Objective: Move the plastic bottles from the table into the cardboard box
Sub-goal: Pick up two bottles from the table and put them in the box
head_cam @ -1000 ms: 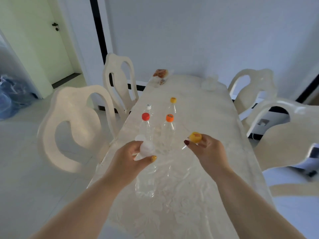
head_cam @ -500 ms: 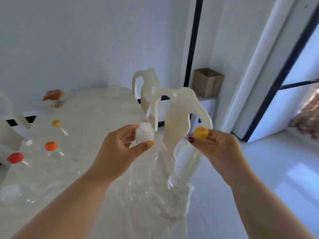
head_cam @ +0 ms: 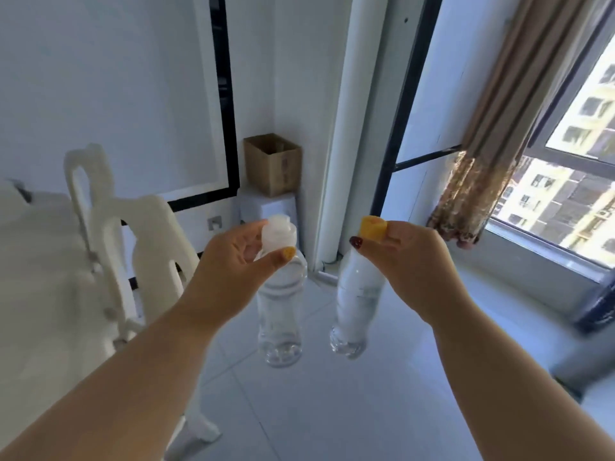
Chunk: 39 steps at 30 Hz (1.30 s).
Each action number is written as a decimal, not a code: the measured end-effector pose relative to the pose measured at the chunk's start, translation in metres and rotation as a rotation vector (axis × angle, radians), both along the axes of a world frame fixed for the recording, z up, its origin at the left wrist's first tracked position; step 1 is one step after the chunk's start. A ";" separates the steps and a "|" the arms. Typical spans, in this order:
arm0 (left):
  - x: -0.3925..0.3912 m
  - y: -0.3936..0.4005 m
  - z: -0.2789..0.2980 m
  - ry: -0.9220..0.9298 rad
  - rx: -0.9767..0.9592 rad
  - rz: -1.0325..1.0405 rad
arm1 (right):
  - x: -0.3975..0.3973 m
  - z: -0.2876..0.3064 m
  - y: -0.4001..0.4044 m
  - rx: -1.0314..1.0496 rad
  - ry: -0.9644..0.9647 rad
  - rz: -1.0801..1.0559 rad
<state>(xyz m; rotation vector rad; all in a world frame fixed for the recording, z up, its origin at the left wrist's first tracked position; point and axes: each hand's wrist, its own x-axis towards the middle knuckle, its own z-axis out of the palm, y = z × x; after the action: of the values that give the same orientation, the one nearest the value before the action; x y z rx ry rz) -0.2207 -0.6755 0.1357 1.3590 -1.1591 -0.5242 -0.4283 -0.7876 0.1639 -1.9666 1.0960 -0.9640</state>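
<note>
My left hand (head_cam: 233, 264) pinches the neck of a clear plastic bottle with a white cap (head_cam: 281, 314); it hangs upright over the floor. In my right hand (head_cam: 412, 261) hangs a second clear bottle with a yellow cap (head_cam: 357, 304), also held at the cap. The open brown cardboard box (head_cam: 273, 164) stands on a white stool (head_cam: 266, 207) in the far corner, beyond and between both hands. Only a strip of the white table (head_cam: 30, 247) shows at the left edge; no other bottles are in view.
Two white chairs (head_cam: 139, 254) stand along the table's side at the left. A brown curtain (head_cam: 482, 161) hangs by the window (head_cam: 565, 178) on the right. A dark object (head_cam: 599, 311) sits on the floor under the window. Pale tiled floor (head_cam: 332, 394) lies between me and the box.
The view has swung right, away from the table. Both hands still hold their bottles, which are now off the table and over the floor. The box appears nearer and more central.
</note>
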 end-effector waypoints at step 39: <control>0.477 -0.842 0.033 -0.195 0.062 0.427 | 0.536 0.028 -0.880 -0.113 -0.003 0.246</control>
<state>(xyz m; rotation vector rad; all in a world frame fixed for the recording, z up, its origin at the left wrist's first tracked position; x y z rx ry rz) 0.2560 -1.5175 0.1685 1.6835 -0.9709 -0.1225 0.1074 -1.6679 0.1917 -2.1308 0.7888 -0.9113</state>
